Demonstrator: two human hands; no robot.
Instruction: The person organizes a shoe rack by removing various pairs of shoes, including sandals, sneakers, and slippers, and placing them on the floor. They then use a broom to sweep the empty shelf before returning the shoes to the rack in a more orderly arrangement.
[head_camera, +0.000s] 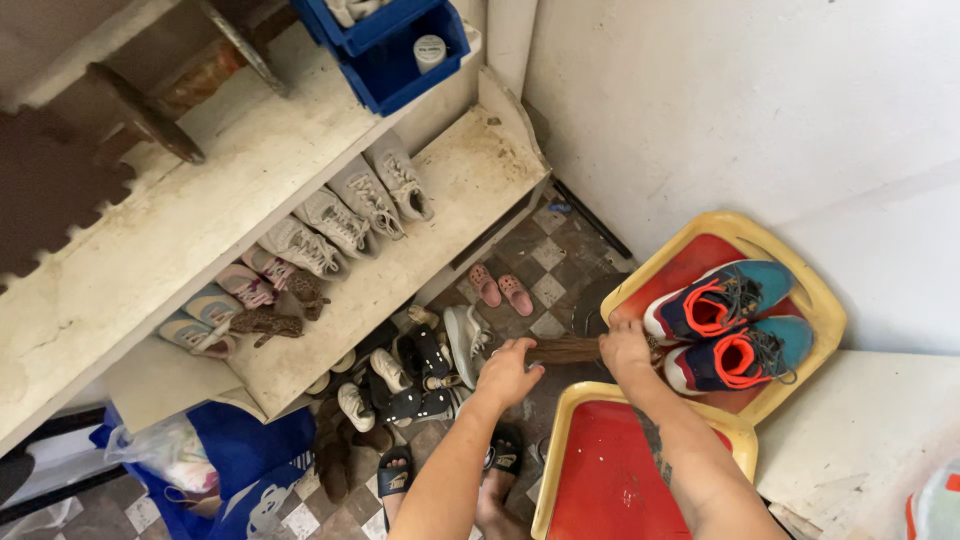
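Both my hands grip a brown broom handle held roughly level over the checkered floor. My left hand closes on its left end, above a heap of shoes. My right hand holds it further right, beside the rim of a yellow and red chair. A pair of teal sneakers with orange lining rests on that chair's seat. A second yellow and red chair stands under my right forearm. The broom's head is hidden behind my right hand and the chair.
A white shoe shelf holds several pale sneakers. More shoes and pink sandals lie on the floor. A blue bin sits on the upper shelf, a blue bag stands lower left, and a white wall rises at right.
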